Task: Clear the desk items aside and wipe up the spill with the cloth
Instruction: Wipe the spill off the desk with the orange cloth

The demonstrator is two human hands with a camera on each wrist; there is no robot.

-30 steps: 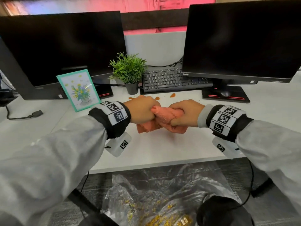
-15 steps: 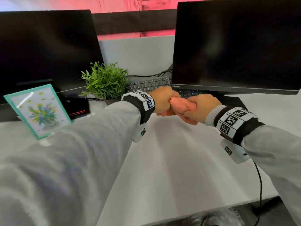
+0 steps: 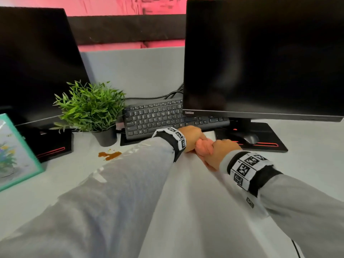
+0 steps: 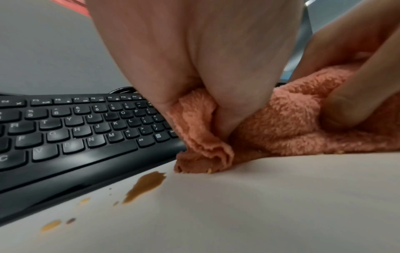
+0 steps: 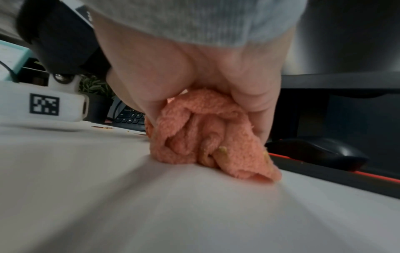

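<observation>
Both hands grip one bunched salmon-pink cloth (image 3: pixel 204 147) and hold it down on the white desk (image 3: pixel 186 192), just in front of the black keyboard (image 3: pixel 158 118). My left hand (image 3: pixel 191 137) holds its left end, my right hand (image 3: pixel 222 151) its right end. In the left wrist view the cloth (image 4: pixel 288 123) touches the desk beside a brown spill patch (image 4: pixel 147 185) with small drops. In the right wrist view the cloth (image 5: pixel 207 137) carries yellowish flecks. A larger brown spill (image 3: pixel 109 155) lies by the plant pot, left of my left sleeve.
A potted green plant (image 3: pixel 91 107) stands left of the keyboard. A teal-framed flower picture (image 3: pixel 14 151) leans at the far left. Two dark monitors (image 3: pixel 260 56) stand behind; the right one's stand (image 3: pixel 260 144) holds a black mouse (image 3: pixel 250 138).
Both hands have moved the bunched cloth away from me across the desk, up to the keyboard's front edge. The head view has tilted up and closer.
</observation>
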